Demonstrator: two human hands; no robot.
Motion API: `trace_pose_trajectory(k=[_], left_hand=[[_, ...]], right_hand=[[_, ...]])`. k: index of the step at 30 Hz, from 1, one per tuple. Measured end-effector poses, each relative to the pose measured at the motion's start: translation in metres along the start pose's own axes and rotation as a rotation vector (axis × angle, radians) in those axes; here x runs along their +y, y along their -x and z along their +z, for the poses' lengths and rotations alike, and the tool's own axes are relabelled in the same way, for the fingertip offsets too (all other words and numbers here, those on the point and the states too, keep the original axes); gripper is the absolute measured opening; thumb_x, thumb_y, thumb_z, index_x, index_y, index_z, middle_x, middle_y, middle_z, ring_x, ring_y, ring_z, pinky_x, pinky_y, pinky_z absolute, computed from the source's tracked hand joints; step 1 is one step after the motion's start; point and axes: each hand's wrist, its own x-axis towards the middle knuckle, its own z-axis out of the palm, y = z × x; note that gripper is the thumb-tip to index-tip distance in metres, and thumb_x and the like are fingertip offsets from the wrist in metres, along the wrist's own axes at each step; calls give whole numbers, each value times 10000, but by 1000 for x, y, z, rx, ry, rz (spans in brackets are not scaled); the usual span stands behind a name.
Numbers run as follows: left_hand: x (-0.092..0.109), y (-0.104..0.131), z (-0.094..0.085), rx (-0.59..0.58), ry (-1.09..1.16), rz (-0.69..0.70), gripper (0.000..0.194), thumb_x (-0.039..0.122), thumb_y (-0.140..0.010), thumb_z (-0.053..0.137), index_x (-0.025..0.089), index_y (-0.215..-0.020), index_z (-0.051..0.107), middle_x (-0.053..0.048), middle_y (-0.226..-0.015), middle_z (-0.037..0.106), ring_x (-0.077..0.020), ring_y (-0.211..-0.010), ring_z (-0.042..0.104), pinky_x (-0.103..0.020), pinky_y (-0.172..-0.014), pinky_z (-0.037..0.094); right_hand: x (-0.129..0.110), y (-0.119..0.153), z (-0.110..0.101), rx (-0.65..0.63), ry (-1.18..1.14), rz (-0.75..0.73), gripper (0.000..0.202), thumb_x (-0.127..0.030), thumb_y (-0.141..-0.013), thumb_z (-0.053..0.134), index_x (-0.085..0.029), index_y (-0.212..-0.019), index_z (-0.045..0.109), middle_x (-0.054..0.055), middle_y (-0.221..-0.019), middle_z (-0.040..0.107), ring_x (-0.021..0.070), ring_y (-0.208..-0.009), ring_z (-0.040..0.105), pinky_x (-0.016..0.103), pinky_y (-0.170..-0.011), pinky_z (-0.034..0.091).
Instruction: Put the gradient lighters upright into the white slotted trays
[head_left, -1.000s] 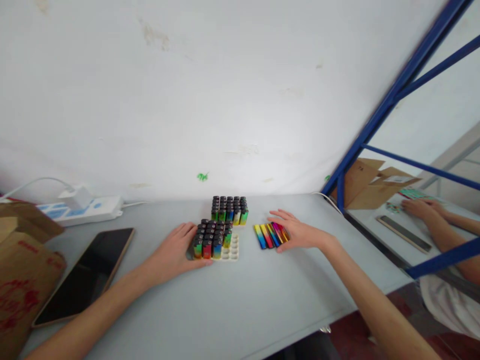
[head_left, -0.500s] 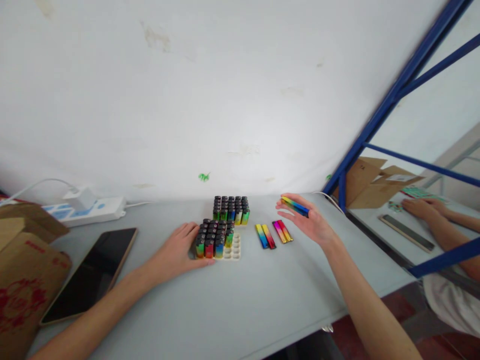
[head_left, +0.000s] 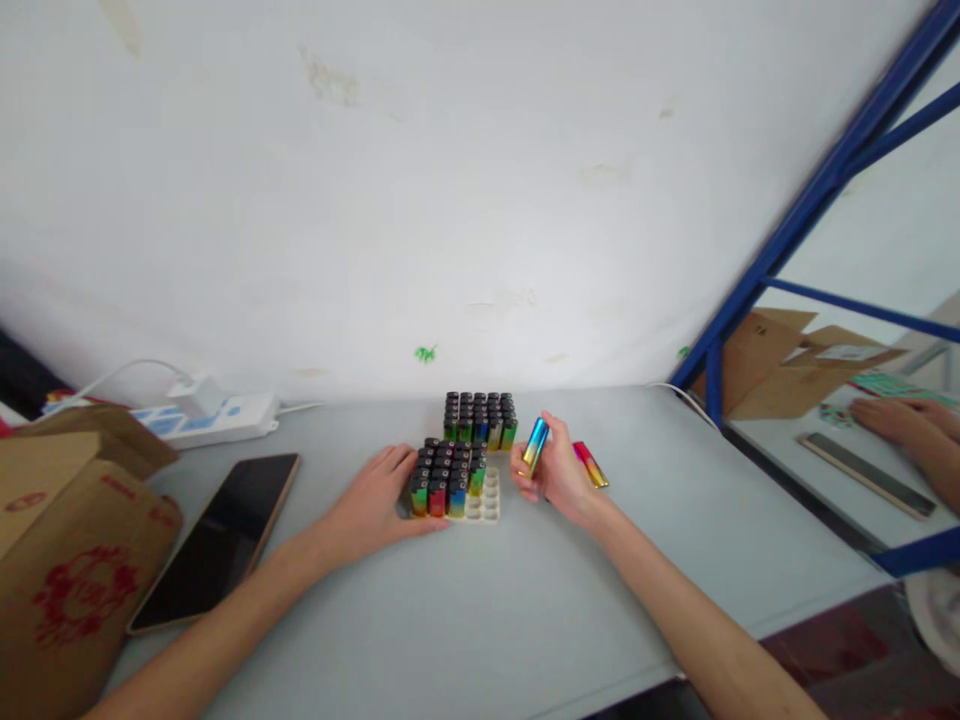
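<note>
My left hand (head_left: 366, 505) is closed round the left side of a white slotted tray (head_left: 490, 492), its thumb along the front edge. Upright lighters (head_left: 438, 490) with black tops and shiny coloured bodies fill much of this tray; bare slots show at its right. In my right hand (head_left: 564, 472), just right of the tray, a shiny blue-and-yellow lighter (head_left: 535, 447) is gripped in the fingers, tilted, blue end up. Behind my right hand, a pink-and-yellow lighter (head_left: 592, 465) lies on the table, partly hidden.
A second block of upright lighters (head_left: 480, 420) stands behind the tray. At left are a dark phone (head_left: 217, 540), a brown paper bag (head_left: 90, 560) and a power strip (head_left: 247, 415). A blue metal frame (head_left: 712, 380) rises at right, with a cardboard box (head_left: 772, 370) and another person's hands (head_left: 892, 415) beyond.
My right hand has moved left and down toward the tray with the lighter, which now stands more upright. It hides lighters that lay in view before. My left hand keeps hold of the tray.
</note>
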Motion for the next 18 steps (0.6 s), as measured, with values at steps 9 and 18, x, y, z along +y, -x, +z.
trace_pose_trajectory(k=[9,18], left_hand=[[3,-2,-3,-43,21,-18,734,796,-710,857,250,-1184,734,-135,-1244,742,-415,-1208,694,-542,-1090,569],[2,-1,-2,-26,9,15,732,816,-730,842,246,-1169,707,-127,-1229,731,-391,-1154,703,-536,-1074,579]], right_hand=[[4,10,22,26,-77,20,791,-950,-928,352,-272,-520,361,-90,-470,238,93,-409,183,220,-334,262],[7,17,35,123,-112,82,652,-682,-1048,381,-261,-551,338,-122,-438,136,77,-423,30,184,-345,76]])
